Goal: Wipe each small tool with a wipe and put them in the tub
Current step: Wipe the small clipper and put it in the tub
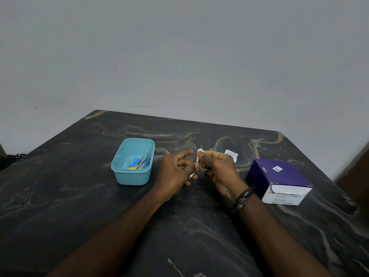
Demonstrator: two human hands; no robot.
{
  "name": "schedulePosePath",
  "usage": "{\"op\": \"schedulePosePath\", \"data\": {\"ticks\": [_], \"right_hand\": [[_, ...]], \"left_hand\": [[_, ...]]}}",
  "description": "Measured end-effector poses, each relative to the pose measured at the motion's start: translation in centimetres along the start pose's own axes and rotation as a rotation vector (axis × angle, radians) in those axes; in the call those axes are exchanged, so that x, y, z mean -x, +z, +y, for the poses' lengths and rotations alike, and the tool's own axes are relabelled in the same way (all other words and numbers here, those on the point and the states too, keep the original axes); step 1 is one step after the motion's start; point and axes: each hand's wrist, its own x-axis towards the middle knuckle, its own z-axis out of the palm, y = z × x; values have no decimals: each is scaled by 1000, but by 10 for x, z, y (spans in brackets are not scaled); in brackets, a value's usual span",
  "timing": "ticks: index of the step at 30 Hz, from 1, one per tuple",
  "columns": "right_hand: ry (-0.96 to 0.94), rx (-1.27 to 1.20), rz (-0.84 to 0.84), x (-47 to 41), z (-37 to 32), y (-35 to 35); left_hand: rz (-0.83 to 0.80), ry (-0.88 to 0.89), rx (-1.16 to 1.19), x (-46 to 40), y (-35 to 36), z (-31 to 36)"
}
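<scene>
Gripping small metal tool [193, 171] with curled fingers, left hand [175, 172]; right hand [218, 169] pinching white wipe [199, 152] against tool's top. Teal tub [119, 168] sitting at 9 o'clock, holding blue, yellow tools [139, 163].

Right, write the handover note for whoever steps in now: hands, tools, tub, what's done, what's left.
Left hand pinches a small metal tool above the table.
Right hand holds the white wipe against the tool's upper end.
Teal tub, left of the hands, already holds several tools with blue and yellow handles.
Purple box sits to the right; a torn sachet lies behind the right hand.
Left: finish wiping this tool and put it in the tub. No other loose tools are visible.
</scene>
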Motion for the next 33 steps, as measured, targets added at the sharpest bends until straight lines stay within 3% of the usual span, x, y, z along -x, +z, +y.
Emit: {"op": "schedulePosePath", "data": {"ticks": [6, 14, 20, 27, 33], "right_hand": [[21, 42, -69, 1, 4, 4], [6, -25, 65, -1, 2, 0], [31, 12, -49, 1, 5, 5], [-23, -59, 57, 1, 1, 2], [19, 44, -21, 0, 5, 4]], "left_hand": [[31, 7, -15, -2, -3, -2], [-8, 25, -28, 0, 0, -1], [17, 7, 0, -2, -3, -1], [-47, -2, 55, 2, 2, -1], [-9, 9, 113, 3, 1, 1]]}}
